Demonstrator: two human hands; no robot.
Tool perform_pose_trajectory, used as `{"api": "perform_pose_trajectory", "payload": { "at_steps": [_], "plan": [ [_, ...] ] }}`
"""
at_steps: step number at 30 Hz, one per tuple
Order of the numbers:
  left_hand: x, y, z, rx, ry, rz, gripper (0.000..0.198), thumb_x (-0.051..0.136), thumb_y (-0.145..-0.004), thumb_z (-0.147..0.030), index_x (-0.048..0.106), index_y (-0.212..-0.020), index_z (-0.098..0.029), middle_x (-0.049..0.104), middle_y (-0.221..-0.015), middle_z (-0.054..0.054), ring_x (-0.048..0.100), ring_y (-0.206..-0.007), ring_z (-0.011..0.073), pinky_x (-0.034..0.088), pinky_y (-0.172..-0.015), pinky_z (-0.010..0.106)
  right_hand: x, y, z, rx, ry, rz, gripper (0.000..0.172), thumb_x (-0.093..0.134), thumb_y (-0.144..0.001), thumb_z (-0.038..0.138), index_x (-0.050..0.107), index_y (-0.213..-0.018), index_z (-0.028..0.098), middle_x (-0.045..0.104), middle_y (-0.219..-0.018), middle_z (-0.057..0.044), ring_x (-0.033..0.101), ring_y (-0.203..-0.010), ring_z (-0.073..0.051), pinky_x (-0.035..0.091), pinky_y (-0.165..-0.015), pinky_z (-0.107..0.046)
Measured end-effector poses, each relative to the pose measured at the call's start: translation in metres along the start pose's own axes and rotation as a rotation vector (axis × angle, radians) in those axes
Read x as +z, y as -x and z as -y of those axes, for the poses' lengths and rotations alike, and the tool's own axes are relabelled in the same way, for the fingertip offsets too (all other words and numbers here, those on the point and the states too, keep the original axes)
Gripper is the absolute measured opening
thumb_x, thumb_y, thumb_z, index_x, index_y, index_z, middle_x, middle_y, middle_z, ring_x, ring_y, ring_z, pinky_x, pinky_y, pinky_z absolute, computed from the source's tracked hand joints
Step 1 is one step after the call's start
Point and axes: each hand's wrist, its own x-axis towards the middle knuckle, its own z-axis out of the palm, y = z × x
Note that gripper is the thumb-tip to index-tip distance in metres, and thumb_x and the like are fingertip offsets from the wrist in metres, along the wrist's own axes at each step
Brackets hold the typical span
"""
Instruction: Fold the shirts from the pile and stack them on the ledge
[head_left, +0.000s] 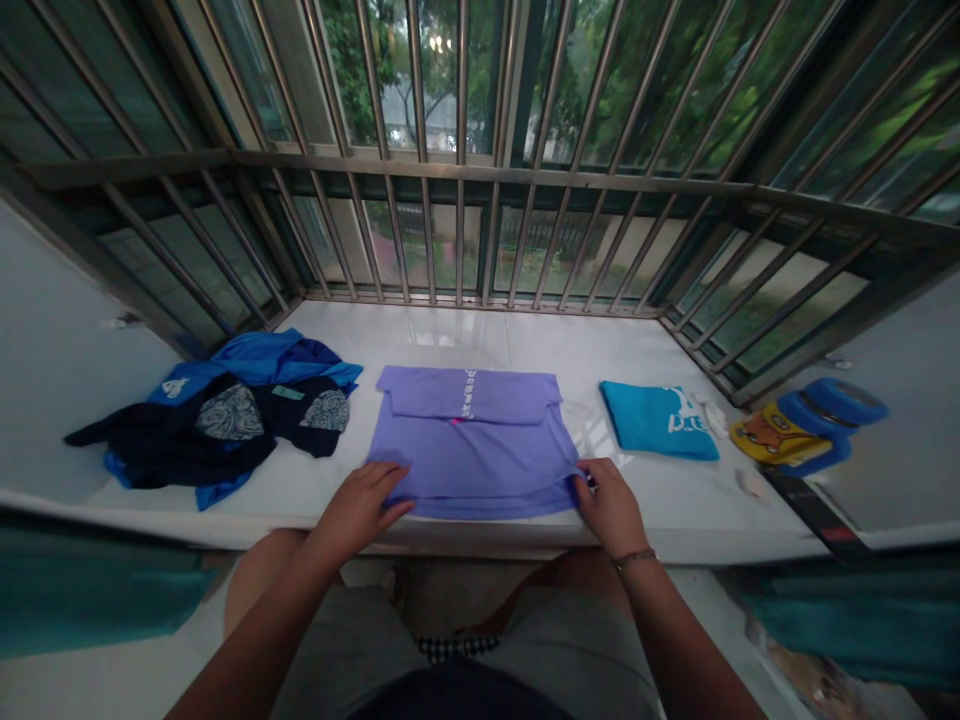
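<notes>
A purple T-shirt point(480, 455) lies on the white window sill in front of me, its far part folded over toward me with a line of white print showing. My left hand point(371, 505) rests on its near left corner, fingers stretched and apart. At the near right corner, my right hand point(606, 500) pinches the shirt's edge between thumb and fingers. To the right sits a folded turquoise shirt point(652, 425) with white lettering. A heap of dark clothes point(240, 430) with paisley patches lies to the left, over a bright blue garment point(262, 355).
A blue and yellow bottle point(806, 425) lies at the right end of the sill point(495, 340), near a dark flat box point(817, 515). Metal bars point(480, 172) close off the window behind. Teal curtains point(97, 590) hang at both sides.
</notes>
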Motion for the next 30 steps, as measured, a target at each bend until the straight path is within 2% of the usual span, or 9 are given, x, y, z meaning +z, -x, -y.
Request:
{"api": "perform_pose_trajectory", "payload": {
  "at_steps": [3, 5, 8, 10, 15, 22, 26, 30],
  "plan": [
    [0.008, -0.009, -0.004, -0.038, -0.006, 0.024, 0.046, 0.067, -0.103, -0.060, 0.080, -0.130, -0.025, 0.079, -0.124, 0.015, 0.074, -0.111, 0.0342, 0.061, -0.100, 0.050, -0.003, -0.003, 0.000, 0.100, -0.082, -0.043, 0.027, 0.054, -0.098, 0.041, 0.072, -0.102, 0.022, 0.072, -0.098, -0.009, 0.067, -0.082, -0.023, 0.055, -0.085, -0.036],
    [0.009, -0.012, -0.002, -0.037, -0.007, 0.041, 0.037, 0.062, -0.107, -0.054, 0.083, -0.119, -0.026, 0.079, -0.116, 0.013, 0.074, -0.104, 0.0315, 0.061, -0.096, 0.047, -0.004, -0.003, 0.001, 0.139, -0.113, -0.049, 0.028, 0.053, -0.097, 0.045, 0.071, -0.099, 0.023, 0.074, -0.094, -0.008, 0.067, -0.079, -0.023, 0.054, -0.082, -0.036],
    [0.004, -0.012, 0.001, -0.028, 0.001, 0.059, 0.034, 0.054, -0.111, -0.044, 0.083, -0.106, -0.027, 0.079, -0.104, 0.010, 0.073, -0.097, 0.0286, 0.061, -0.093, 0.045, -0.005, -0.002, 0.002, 0.163, -0.131, -0.053, 0.029, 0.052, -0.096, 0.047, 0.070, -0.098, 0.024, 0.075, -0.091, -0.007, 0.068, -0.078, -0.024, 0.052, -0.078, -0.035],
    [-0.002, -0.011, 0.000, -0.046, 0.054, 0.027, 0.037, 0.051, -0.112, -0.043, 0.082, -0.102, -0.026, 0.080, -0.101, 0.009, 0.074, -0.095, 0.0277, 0.061, -0.093, 0.043, -0.004, 0.000, 0.002, 0.172, -0.127, -0.060, 0.029, 0.053, -0.095, 0.047, 0.071, -0.099, 0.024, 0.075, -0.090, -0.007, 0.068, -0.078, -0.024, 0.052, -0.077, -0.034],
    [-0.022, -0.009, -0.010, -0.176, 0.280, -0.166, 0.035, 0.057, -0.109, -0.051, 0.081, -0.101, -0.027, 0.080, -0.108, 0.008, 0.076, -0.103, 0.0253, 0.063, -0.095, 0.038, -0.002, 0.004, 0.004, 0.176, -0.118, -0.056, 0.029, 0.055, -0.090, 0.039, 0.072, -0.107, 0.023, 0.074, -0.094, -0.007, 0.068, -0.080, -0.024, 0.053, -0.080, -0.034],
    [-0.037, -0.018, -0.017, -0.277, 0.398, -0.261, 0.036, 0.062, -0.106, -0.055, 0.082, -0.094, -0.026, 0.080, -0.103, 0.006, 0.077, -0.096, 0.0233, 0.065, -0.079, 0.032, 0.000, 0.000, 0.008, 0.192, -0.039, -0.105, 0.037, 0.055, -0.088, 0.035, 0.073, -0.116, 0.019, 0.071, -0.098, -0.008, 0.068, -0.083, -0.024, 0.054, -0.083, -0.035],
    [-0.035, -0.014, -0.013, -0.282, 0.333, -0.274, 0.035, 0.056, -0.109, -0.054, 0.076, -0.103, -0.025, 0.080, -0.104, 0.006, 0.076, -0.094, 0.0231, 0.064, -0.080, 0.031, 0.004, -0.001, 0.010, 0.254, -0.029, -0.111, 0.046, 0.053, -0.091, 0.030, 0.071, -0.130, 0.015, 0.074, -0.109, -0.011, 0.069, -0.082, -0.023, 0.055, -0.087, -0.037],
    [-0.019, -0.005, -0.003, -0.215, 0.176, -0.249, 0.039, 0.045, -0.113, -0.052, 0.071, -0.109, -0.024, 0.079, -0.103, 0.009, 0.075, -0.096, 0.0261, 0.062, -0.090, 0.038, 0.006, 0.007, 0.016, 0.286, 0.013, -0.111, 0.044, 0.052, -0.094, 0.023, 0.070, -0.134, 0.017, 0.078, -0.117, -0.011, 0.073, -0.094, -0.024, 0.056, -0.090, -0.036]
  ]
}}
